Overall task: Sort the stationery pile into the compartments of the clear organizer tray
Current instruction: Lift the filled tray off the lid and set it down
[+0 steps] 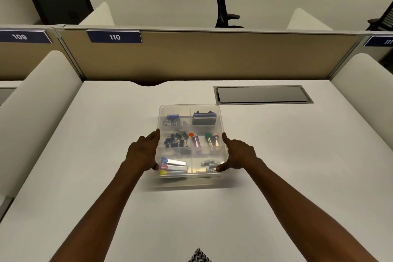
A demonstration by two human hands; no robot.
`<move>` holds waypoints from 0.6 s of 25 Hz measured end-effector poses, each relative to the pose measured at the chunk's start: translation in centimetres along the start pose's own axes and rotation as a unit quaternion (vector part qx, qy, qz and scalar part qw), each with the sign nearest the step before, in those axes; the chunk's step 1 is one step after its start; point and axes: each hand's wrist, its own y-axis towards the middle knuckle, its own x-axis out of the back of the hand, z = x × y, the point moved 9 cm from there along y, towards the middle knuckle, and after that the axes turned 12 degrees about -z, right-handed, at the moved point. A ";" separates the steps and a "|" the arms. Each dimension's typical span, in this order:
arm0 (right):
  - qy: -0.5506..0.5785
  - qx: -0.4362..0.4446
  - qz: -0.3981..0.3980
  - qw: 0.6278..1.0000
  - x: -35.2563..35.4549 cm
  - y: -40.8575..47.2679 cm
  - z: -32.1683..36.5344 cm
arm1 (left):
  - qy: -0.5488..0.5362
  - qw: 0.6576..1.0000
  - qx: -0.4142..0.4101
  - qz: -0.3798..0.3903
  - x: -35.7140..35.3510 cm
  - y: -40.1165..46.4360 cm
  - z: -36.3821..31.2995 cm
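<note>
Your clear plastic organizer tray sits near the middle of the white desk, closer to the far edge than to the near one, and just short of the grey rectangular cable hatch set into the desk toward the far right corner. Your left hand holds the tray's left wall, the thumb on the near left corner and the fingers stretched along the wall toward its middle. Your right hand holds the right wall in the same way, thumb at the near right corner and index finger pointing up along the wall. The tray's near part looks blurred.

Inside, the tray has six compartments in two columns. The far left one holds small blue and silver clips; the far right one holds a blue-topped dark box. The middle left compartment holds black binder clips with an orange round pin at its right side. The middle right one holds purple, green and pinkish coloured pieces; what they are, you cannot tell. The near left compartment holds silver bars with blue, pink and yellow ends, and the near right one holds small white labelled cylinders.

Behind the desk stands a tan partition bearing a blue plate numbered 110.
</note>
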 end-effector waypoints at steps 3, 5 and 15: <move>-0.001 0.005 0.001 1.000 -0.3 0.3 0.1 | 0.016 0.999 -0.010 0.027 0.0 0.2 0.1; 0.006 0.012 0.009 1.000 -0.8 0.6 0.0 | 0.007 0.999 -0.012 0.039 0.2 0.5 -0.1; 0.179 0.021 0.022 0.983 1.6 3.7 -2.8 | -0.003 0.999 -0.006 0.047 0.0 0.7 0.1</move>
